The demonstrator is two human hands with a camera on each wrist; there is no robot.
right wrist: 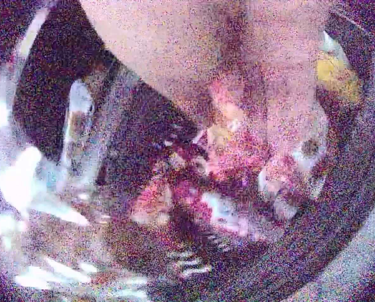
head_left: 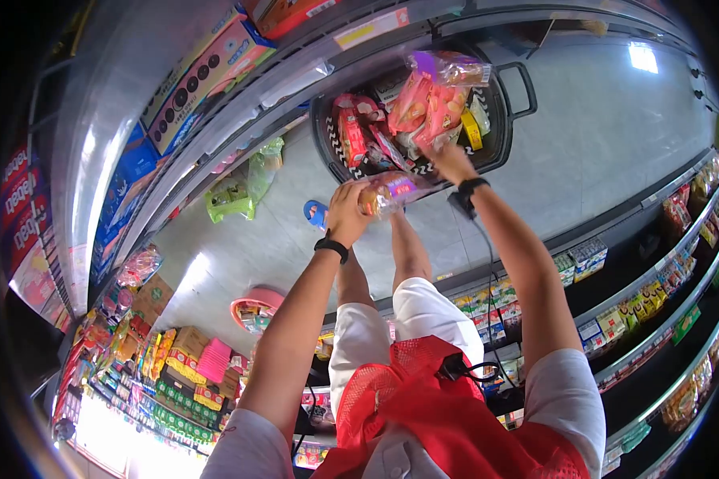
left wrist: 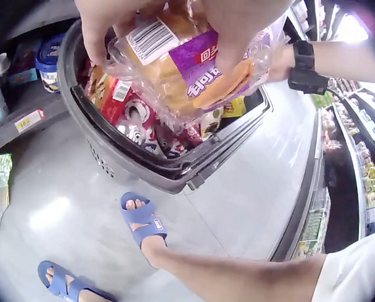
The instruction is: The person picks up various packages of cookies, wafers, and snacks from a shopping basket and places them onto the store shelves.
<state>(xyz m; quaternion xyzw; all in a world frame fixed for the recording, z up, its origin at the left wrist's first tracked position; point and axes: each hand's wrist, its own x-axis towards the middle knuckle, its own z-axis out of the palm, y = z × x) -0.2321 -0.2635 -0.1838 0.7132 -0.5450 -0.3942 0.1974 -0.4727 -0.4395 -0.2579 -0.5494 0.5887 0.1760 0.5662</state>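
My left hand [head_left: 350, 214] grips a clear-wrapped pack of bread [left wrist: 206, 69] with a purple label and a white barcode patch, just over the near rim of a black shopping basket [left wrist: 127, 160]. My right hand [head_left: 453, 164] reaches down into the basket, its fingers at the lower end of a pink snack bag [head_left: 433, 104]. The right wrist view is grainy, and I cannot tell whether those fingers hold the bag. Another purple-labelled clear pack [head_left: 455, 69] lies on top at the basket's far side. Red packets [head_left: 350, 136] and a yellow box [head_left: 471, 129] sit inside too.
The basket stands on the grey floor, its handle [head_left: 527, 89] sticking out to the right. Stocked shelves [head_left: 639, 307] run along the right, and another shelf [head_left: 256, 104] along the left. A green plastic bag [head_left: 252, 188] and a pink basin [head_left: 256, 306] are on the floor.
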